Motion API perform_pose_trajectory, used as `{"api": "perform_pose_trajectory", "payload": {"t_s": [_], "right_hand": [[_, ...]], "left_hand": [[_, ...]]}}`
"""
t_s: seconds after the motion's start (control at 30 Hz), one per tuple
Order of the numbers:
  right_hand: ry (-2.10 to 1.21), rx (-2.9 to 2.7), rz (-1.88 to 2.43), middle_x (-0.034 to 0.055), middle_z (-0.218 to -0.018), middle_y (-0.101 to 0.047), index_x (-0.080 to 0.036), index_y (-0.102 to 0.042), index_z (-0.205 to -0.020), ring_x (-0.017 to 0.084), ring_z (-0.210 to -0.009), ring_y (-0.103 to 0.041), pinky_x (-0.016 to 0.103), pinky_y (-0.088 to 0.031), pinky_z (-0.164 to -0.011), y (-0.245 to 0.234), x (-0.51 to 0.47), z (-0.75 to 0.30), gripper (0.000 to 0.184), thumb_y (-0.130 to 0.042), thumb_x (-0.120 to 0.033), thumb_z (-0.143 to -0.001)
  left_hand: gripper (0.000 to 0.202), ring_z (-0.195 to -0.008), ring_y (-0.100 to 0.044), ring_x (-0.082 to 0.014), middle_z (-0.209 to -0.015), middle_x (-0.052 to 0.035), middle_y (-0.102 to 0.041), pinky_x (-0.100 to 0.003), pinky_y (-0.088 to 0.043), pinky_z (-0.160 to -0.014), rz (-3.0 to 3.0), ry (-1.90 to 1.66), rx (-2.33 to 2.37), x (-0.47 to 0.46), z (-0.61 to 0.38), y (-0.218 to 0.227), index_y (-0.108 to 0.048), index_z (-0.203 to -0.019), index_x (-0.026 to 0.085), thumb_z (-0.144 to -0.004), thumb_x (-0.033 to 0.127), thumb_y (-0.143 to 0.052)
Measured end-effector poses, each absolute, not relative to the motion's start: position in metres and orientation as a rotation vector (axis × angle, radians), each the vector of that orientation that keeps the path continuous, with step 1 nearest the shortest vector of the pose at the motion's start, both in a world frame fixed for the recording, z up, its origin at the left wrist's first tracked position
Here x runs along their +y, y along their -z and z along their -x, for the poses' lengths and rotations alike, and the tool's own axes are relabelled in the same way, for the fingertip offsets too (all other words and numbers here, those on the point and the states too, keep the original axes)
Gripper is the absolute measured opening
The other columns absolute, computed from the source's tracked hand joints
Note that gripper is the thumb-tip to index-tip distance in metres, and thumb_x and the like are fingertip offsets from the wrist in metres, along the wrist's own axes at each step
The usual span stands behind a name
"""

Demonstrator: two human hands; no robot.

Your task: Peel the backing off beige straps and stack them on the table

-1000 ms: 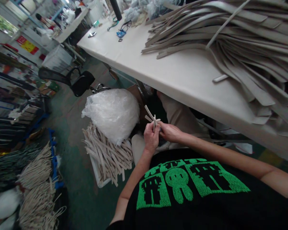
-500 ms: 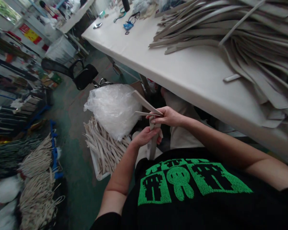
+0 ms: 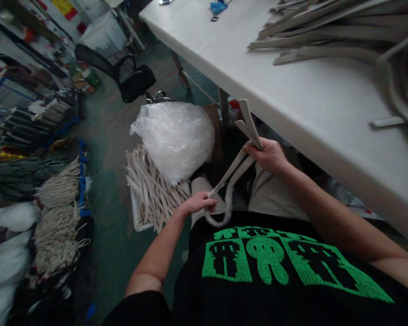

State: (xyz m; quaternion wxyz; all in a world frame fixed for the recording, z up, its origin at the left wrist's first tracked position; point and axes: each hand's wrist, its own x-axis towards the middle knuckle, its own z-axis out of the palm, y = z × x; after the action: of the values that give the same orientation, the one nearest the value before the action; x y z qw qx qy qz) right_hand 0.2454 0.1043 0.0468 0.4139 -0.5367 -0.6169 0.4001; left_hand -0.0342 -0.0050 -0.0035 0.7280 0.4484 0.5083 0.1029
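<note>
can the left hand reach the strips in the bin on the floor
Probably yes: the left hand is right beside the strips, nothing between, but it holds a strap and a plastic bag covers some.

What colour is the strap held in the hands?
Pale beige, off-white: the strap shows best in the head view.

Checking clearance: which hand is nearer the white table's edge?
Right. The right hand grips the strap below the table edge; the left hand holds its loop lower, by the lap.
</note>
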Motion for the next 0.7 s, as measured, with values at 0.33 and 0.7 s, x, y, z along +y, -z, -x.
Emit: {"api": "perform_pose_trajectory", "payload": {"t_s": [0.33, 0.7], "right_hand": [[-1.244, -1.607, 1.779, 0.0095, -0.077, -0.070, -0.024, -0.068, -0.065, 0.026, -0.071, -0.061, 0.036, -0.045, -0.066, 0.020, 0.097, -0.251, 0.022, -0.059, -0.044, -0.069], [-1.126, -2.019, 2.023, 0.0081, -0.072, -0.073, -0.035, -0.064, -0.076, 0.036, -0.068, -0.070, 0.044, -0.054, -0.062, 0.045, 0.054, -0.303, 0.026, -0.049, -0.055, -0.068]], "left_hand": [[0.035, -0.061, -0.063, -0.0137, -0.068, 0.0020, -0.061, -0.037, -0.061, -0.075, -0.732, -1.440, 1.030, -0.094, 0.139, -0.061, -0.067, -0.085, 0.022, -0.067, 0.047, -0.083], [0.069, -0.052, -0.062, -0.0099, -0.092, 0.0006, -0.072, -0.019, -0.049, -0.047, -0.923, -1.589, 1.643, -0.049, 0.314, -0.104, -0.051, -0.133, 0.033, -0.072, 0.040, -0.081]]}}
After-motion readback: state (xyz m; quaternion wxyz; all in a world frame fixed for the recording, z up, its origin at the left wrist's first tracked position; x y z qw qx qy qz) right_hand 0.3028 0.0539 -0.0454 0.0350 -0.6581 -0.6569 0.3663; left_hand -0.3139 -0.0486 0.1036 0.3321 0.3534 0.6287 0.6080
